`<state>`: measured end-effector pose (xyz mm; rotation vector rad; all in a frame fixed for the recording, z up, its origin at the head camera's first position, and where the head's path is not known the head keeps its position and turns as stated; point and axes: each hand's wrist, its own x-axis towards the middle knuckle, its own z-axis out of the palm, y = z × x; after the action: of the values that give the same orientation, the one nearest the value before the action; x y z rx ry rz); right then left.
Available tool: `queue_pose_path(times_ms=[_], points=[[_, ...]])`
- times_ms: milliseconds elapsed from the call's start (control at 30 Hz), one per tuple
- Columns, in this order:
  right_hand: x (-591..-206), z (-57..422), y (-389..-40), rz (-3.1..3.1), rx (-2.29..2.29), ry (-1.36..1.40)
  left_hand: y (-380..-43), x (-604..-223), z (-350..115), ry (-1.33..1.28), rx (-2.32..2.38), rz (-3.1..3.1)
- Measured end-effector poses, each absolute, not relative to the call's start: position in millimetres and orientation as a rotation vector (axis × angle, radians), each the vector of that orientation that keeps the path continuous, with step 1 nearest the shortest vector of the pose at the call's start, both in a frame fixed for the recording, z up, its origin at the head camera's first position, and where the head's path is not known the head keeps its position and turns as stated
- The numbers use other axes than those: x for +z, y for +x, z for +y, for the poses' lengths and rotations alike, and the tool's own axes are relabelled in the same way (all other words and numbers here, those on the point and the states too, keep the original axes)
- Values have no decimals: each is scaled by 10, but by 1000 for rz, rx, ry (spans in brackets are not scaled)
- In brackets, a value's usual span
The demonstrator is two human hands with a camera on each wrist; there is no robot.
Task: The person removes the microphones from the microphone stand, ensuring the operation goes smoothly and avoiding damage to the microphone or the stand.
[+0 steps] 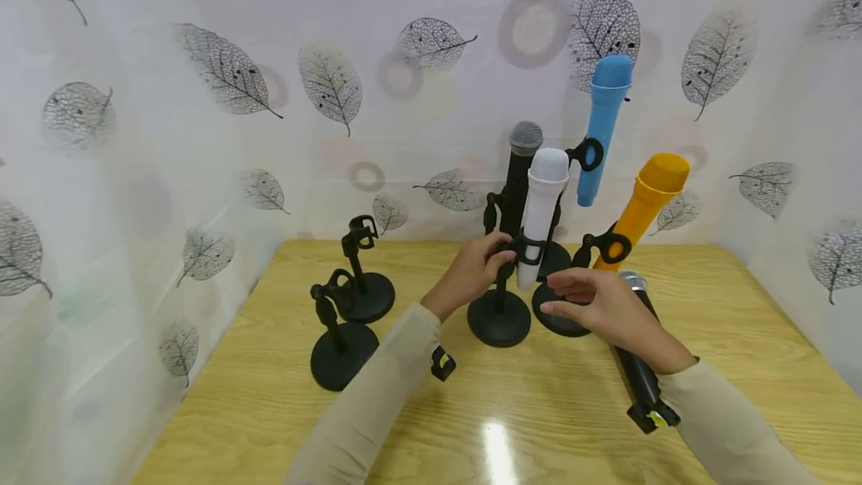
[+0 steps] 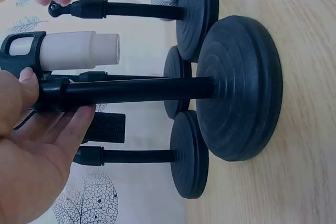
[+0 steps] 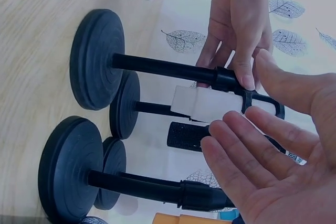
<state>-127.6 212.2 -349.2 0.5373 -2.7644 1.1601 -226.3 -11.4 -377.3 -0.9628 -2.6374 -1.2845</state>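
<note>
A white microphone (image 1: 542, 204) sits tilted in the clip of a black desk stand (image 1: 499, 320), whose round base rests on the table. My left hand (image 1: 471, 272) pinches this stand near the top of its post, thumb by the clip, as the left wrist view also shows. Just right of the microphone's lower end is my right hand (image 1: 606, 313), its fingers spread and relaxed, holding nothing; in the right wrist view its palm (image 3: 278, 166) faces the white microphone. An orange microphone (image 1: 640, 204) leans in a stand clip behind the right hand.
Behind stand a blue microphone (image 1: 602, 129) and a black microphone (image 1: 517, 178) in stands. Another black microphone (image 1: 636, 376) lies on the table beneath the right wrist. Two stands with bare clips, a front stand (image 1: 343, 354) and a rear stand (image 1: 369, 298), are at left. A leaf-patterned curtain (image 1: 417, 118) backs the table.
</note>
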Motion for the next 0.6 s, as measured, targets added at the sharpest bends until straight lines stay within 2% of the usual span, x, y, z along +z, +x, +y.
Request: queue_pose_path(times_ms=[600], points=[[-3319, 2014, -1410, -2716, 1169, 479, -2039, -3775, -250, -973, -1342, -2640]])
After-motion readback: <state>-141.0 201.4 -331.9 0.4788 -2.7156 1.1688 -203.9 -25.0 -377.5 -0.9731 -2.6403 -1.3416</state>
